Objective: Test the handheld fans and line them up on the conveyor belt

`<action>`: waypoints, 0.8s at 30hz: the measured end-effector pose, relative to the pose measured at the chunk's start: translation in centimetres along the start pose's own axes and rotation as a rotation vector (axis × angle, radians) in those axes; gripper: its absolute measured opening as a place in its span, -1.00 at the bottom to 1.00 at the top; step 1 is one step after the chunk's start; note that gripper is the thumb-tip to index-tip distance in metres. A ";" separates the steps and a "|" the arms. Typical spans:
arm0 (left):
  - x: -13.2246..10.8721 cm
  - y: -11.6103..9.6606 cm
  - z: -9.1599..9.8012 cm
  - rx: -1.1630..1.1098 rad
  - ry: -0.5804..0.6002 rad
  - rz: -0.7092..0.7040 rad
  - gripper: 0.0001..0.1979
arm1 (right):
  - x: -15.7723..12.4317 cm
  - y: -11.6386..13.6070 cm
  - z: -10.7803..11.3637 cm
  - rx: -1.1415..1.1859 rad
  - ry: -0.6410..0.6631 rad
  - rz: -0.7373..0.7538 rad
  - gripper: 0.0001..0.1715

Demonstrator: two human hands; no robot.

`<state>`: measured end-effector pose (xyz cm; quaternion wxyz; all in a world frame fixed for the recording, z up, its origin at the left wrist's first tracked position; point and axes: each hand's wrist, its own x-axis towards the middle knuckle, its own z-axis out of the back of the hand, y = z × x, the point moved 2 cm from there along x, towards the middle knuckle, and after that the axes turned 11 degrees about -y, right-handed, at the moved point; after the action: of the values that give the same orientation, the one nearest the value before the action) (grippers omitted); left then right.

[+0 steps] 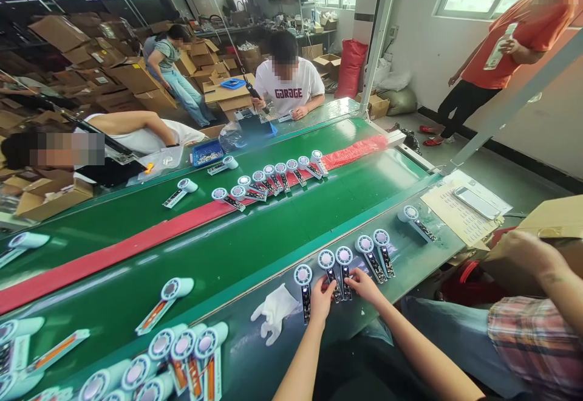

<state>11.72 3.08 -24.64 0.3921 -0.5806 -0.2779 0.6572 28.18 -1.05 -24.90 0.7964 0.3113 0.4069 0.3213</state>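
Fan bodies with orange boards (164,307) lie along the green conveyor belt (91,285) at left, apparently further on; I log a white glove (274,311) on the near ledge (237,334), then the left hand (321,304) and right hand (363,285), fingers (328,288) spread and pressed on black circuit strips (347,288), no pinch I can confirm. Six round fan heads (344,256) sit in a row there, no white bodies showing on them, running right toward a paper sheet (464,212) and cardboard box (537,249); stacked cartons (132,79) fill the room behind.

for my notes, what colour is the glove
White glove, best seen in the head view.
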 end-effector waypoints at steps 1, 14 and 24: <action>0.0 0.0 0.0 0.001 0.000 0.001 -0.25 | 0.0 0.0 0.0 -0.001 0.001 0.001 -0.78; 0.2 0.2 -0.2 0.012 -0.006 -0.011 -0.23 | -0.1 -0.1 0.2 -0.039 -0.022 0.048 -0.88; 0.0 0.1 -0.1 0.008 0.004 -0.008 -0.24 | -0.2 0.2 0.2 -0.045 -0.010 0.042 -0.84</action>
<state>11.75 3.04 -24.75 0.3978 -0.5792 -0.2769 0.6555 28.22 -1.14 -24.61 0.7981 0.3035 0.3891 0.3457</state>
